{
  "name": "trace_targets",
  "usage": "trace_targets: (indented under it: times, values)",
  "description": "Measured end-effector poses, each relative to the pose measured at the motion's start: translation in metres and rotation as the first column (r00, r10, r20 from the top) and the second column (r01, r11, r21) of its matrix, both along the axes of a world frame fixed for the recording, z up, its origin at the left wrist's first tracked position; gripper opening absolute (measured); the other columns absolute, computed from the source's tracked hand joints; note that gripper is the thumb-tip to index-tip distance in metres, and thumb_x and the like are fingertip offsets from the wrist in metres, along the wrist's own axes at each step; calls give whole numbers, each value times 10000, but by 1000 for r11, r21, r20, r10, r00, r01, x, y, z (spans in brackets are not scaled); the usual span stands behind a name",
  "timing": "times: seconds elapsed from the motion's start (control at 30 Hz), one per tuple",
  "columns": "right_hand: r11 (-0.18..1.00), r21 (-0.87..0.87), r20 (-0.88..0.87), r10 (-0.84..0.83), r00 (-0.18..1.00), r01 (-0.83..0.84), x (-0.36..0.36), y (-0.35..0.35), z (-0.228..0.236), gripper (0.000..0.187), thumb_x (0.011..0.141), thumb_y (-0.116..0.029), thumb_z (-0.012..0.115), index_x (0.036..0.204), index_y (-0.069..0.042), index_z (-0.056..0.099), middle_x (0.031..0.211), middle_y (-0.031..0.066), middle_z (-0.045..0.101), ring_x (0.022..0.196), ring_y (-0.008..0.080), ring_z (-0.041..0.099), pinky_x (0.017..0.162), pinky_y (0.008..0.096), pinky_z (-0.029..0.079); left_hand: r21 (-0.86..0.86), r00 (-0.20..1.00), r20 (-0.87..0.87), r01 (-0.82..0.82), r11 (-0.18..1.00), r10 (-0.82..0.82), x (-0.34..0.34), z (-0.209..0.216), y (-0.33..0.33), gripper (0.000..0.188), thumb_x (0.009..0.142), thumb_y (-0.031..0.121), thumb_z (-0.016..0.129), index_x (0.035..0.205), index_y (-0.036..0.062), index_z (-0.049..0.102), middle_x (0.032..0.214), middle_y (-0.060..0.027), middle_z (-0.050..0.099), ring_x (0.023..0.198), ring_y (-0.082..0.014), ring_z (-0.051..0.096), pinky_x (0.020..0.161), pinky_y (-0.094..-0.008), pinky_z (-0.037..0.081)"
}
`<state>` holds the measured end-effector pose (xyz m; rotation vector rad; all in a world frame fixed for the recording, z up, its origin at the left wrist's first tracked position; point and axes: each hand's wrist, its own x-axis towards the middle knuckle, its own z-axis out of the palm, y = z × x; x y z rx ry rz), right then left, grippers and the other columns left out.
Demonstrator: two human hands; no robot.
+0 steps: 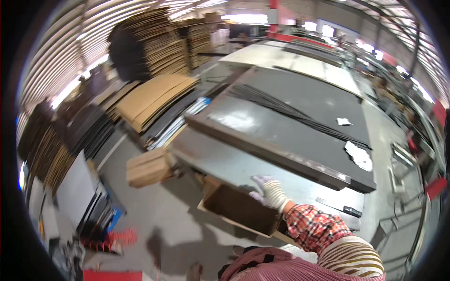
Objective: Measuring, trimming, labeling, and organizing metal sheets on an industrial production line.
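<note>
My right hand [272, 193], in a pale glove with a striped cuff, rests at the near edge of a grey metal table [220, 157]. Its thumb and fingers are apart, and nothing shows between them. Just below the hand is an open cardboard box [239, 206] with a dark inside. A knife with a black handle [352, 211] lies on the table to the right of my forearm. Beyond the hand, a long dark metal bar [267, 150] crosses the table. My left hand is not in view.
Behind the bar lie dark grey sheets [300, 159], long thin dark strips [300, 112] and crumpled white scraps [358, 155]. A brown package [149, 167] and stacked cardboard [154, 98] stand to the left. Flat panels [79, 192] lean at the lower left.
</note>
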<state>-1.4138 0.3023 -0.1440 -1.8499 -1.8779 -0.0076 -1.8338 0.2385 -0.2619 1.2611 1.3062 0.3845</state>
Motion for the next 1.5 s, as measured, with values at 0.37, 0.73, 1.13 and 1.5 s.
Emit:
trace_targets:
  times: [0.37,0.73,1.13,1.5]
  values:
    - [678,237,69,-727,684,696,182,-109,26,544,723,-334,691,1168,-75,517,1115,157,558,1020,321,518,878,405,420,10,601,-715,519,854,-357,-181,-165,159,279,860,175,390,1074,74,537,948,-173,615,874,-350,587,738,-445,464]
    - [391,-58,441,-815,375,919,421,-177,74,513,702,-278,696,1160,-119,527,1147,118,547,1057,308,510,889,398,417,-379,995,-46,61,923,-84,50,-150,135,332,872,273,440,1109,62,533,943,-110,601,828,-271,567,717,-383,464]
    - [509,-658,394,-395,830,555,509,-141,53,574,589,-274,745,1111,-113,567,962,122,632,911,311,604,785,385,491,-486,998,-63,-57,872,30,148,-76,72,344,827,182,486,1131,23,515,864,-64,580,687,-128,517,606,-241,440]
    - [562,-557,438,-427,791,612,510,-135,70,275,605,-138,618,859,-39,656,820,196,637,798,350,623,672,399,509,-315,998,8,-55,948,60,176,-38,49,463,881,335,460,1217,15,465,983,-96,595,838,-187,573,759,-301,476]
